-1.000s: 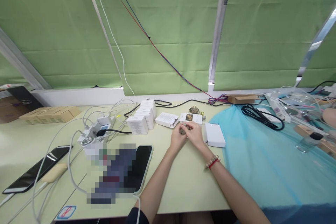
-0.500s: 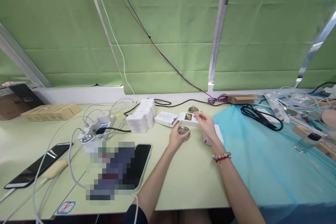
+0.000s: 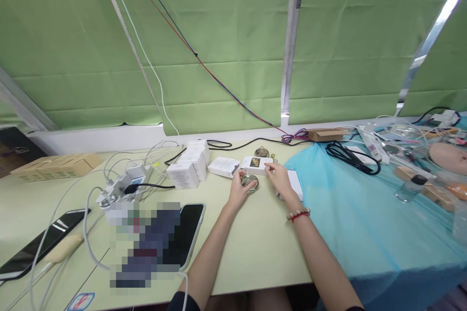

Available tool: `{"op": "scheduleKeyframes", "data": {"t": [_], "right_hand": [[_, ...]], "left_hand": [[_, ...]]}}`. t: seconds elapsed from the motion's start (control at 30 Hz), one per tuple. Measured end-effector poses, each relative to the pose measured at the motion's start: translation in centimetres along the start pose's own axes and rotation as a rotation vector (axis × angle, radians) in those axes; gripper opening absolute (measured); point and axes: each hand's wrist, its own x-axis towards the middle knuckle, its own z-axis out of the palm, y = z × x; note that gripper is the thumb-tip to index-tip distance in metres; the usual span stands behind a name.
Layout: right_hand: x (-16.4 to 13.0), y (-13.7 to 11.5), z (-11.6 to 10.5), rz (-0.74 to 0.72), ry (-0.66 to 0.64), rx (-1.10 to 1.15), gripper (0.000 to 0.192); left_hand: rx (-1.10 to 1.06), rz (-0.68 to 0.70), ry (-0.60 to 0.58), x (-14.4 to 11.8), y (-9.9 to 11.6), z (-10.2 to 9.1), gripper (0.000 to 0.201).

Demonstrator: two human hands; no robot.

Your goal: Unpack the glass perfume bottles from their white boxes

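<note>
My left hand (image 3: 239, 189) grips a small round metallic object (image 3: 250, 182) on the pale green table (image 3: 255, 248). Just right of it, my right hand (image 3: 280, 178) rests with its fingertips on a small white box with a picture (image 3: 257, 164). A bead bracelet with a red cord sits on my right wrist. A plain white box (image 3: 295, 182) lies partly under my right hand. Behind the picture box stands a round brass-coloured object (image 3: 261, 152).
Several white boxes (image 3: 189, 165) stand to the left, next to a charger block (image 3: 126, 184) with white cables. Two phones (image 3: 182, 233) (image 3: 32, 248) lie near the front edge. A blue sheet (image 3: 365, 214) covers the right side, with a black cable (image 3: 350, 155) and tools.
My right hand left the round object, reached out, and now touches the picture box. My left hand keeps the round object. The view has shifted to the right.
</note>
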Motion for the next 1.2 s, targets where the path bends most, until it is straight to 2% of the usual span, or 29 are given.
{"op": "scheduleKeyframes", "data": {"t": [0.13, 0.23, 0.37, 0.5, 0.63, 0.7, 0.93, 1.1, 1.2], "right_hand": [[0.1, 0.4, -0.7, 0.059, 0.063, 0.103, 0.027], [0.2, 0.7, -1.3, 0.073, 0.109, 0.137, 0.027], [0.2, 1.3, -2.0, 0.093, 0.177, 0.025, 0.029], [0.1, 1.6, -2.1, 0.132, 0.218, -0.119, 0.027], [-0.2, 1.5, -1.6, 0.138, 0.186, -0.264, 0.025], [-0.2, 1.3, -1.3, 0.127, 0.152, -0.300, 0.025], [0.3, 1.3, -0.4, 0.163, 0.063, -0.362, 0.021], [0.2, 1.8, -0.1, 0.168, 0.047, -0.362, 0.022], [0.1, 1.7, -0.3, 0.170, 0.036, -0.367, 0.022]], "left_hand": [[-0.001, 0.038, -0.052, -0.4, 0.0, 0.0, 0.050], [-0.017, 0.028, -0.114, -0.6, -0.3, 0.1, 0.049], [-0.002, 0.013, -0.143, -0.6, -0.6, 0.1, 0.045], [0.089, 0.008, -0.113, -0.7, -0.1, 0.1, 0.041], [0.134, -0.005, -0.014, -0.6, 0.4, -0.1, 0.044], [0.131, 0.000, -0.001, -0.5, 0.4, -0.1, 0.043], [0.083, 0.052, -0.089, -0.2, -0.1, 0.0, 0.042], [0.092, 0.086, -0.198, -0.3, 0.0, -0.1, 0.045], [0.120, 0.076, -0.223, -0.4, 0.3, -0.1, 0.045]]}}
